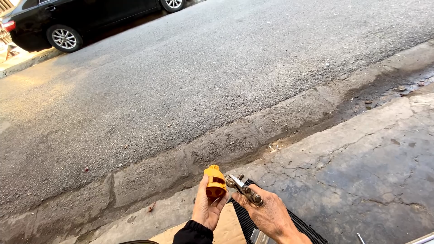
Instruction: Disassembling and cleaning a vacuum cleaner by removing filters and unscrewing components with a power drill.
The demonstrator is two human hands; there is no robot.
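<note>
- Left hand [209, 207]: palm up, fingers curled round an orange plastic cap-like part [215, 181]. Gripped at its lower body; the ribbed top pokes out above the fingertips.
- Orange part sits low in view, centre-left, held in the air above the pavement edge. It's roughly upright, narrower knob on top, a dark slot showing in the side.
- Right hand [266, 212]: fingers closed on a small metal tool [244, 189], steel with round pivots or rollers along it. Looks like a small cutter, can't tell exactly.
- Tool tip points up-left at the orange part, just beside it. Touching or not: can't tell from this angle.
- Left wrist wears a dark sleeve [193, 233]; right forearm is bare.
- Under the hands: a black ribbed mat or grille [304, 226] and a tan sheet, cardboard maybe [228, 228].
- Ground: cracked concrete pavement [361, 171], damp patches, then a worn kerb strip [217, 144] running diagonally.
- Beyond that, grey asphalt road [203, 68]. A black car [81, 18] is parked at top left, well apart from the hands.
</note>
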